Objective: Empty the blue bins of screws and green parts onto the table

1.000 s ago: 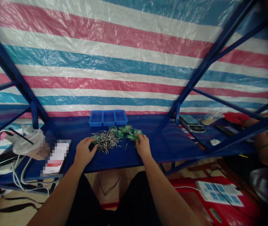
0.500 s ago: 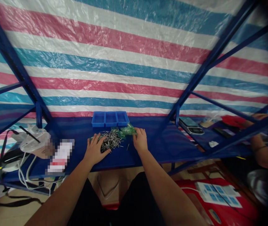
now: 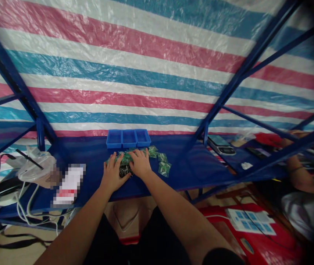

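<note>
On the blue table (image 3: pixel 195 173) lies a pile of small dark and silver metal pieces (image 3: pixel 125 170), partly hidden by both hands. My left hand (image 3: pixel 113 175) rests at the pile's left edge, its fingers spread. My right hand (image 3: pixel 141 163) lies over the pile's right side with its fingers apart, touching the green packets. Green plastic packets (image 3: pixel 124 158) cover the back of the pile between the hands. More green packets (image 3: pixel 164 168) lie to the right of my right hand. Just behind stands a blue three-compartment tray (image 3: pixel 129 139).
At the left are a lidded plastic cup (image 3: pixel 38 167) with a black straw, a blurred-out flat item (image 3: pixel 70 184) and white cables (image 3: pixel 26 206). A scale (image 3: pixel 221 145) stands at the right. Beyond it another person's arm (image 3: pixel 300 171) shows.
My right hand has moved left over the metal pile. Green packets now lie spread over the back of the pile and on the table to the right. My left hand has barely moved.
</note>
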`<state>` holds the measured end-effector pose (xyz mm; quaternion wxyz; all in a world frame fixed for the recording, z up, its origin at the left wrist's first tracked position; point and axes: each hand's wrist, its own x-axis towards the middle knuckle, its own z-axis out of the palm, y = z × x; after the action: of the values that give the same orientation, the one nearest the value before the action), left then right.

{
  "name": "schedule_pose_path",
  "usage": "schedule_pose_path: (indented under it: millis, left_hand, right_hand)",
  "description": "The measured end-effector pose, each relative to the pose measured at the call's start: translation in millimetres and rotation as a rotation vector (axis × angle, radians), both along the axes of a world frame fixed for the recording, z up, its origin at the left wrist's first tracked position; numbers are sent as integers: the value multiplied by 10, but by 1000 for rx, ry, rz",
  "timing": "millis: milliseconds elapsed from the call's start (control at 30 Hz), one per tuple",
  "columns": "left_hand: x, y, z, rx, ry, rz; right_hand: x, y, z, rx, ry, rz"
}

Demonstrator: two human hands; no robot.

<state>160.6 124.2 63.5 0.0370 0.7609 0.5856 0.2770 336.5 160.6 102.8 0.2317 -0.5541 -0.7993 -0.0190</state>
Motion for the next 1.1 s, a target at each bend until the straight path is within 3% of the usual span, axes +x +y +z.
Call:
schedule_pose_path:
  millis: [100,233,367,467,833,1000,1100]
  left_hand:
    - [7,-12,16,-24,51,-26]
    - [26,-13,26,-51,77,-33]
    - [43,-9,45,-63,74,-31]
    - [54,-17,66,-65,76,-26]
    - [56,-85,134,-53,64,-27]
    - [57,-88,132,-38,49,-15]
    - [59,-80,118,-20,44,-16]
  right_hand:
    - [206,-83,9,-40,90,38]
    - [708,-262,-34,-7,173,-83]
    - [1237,-431,-240,-90,78,-273]
    - [1445,-453,-393,-189,-18,-326]
    - [1511,-107,-513,-5,3,-361]
    - [1501,-127,-463,115,310,-376]
    - [1273,-195,-356,177,478,-264]
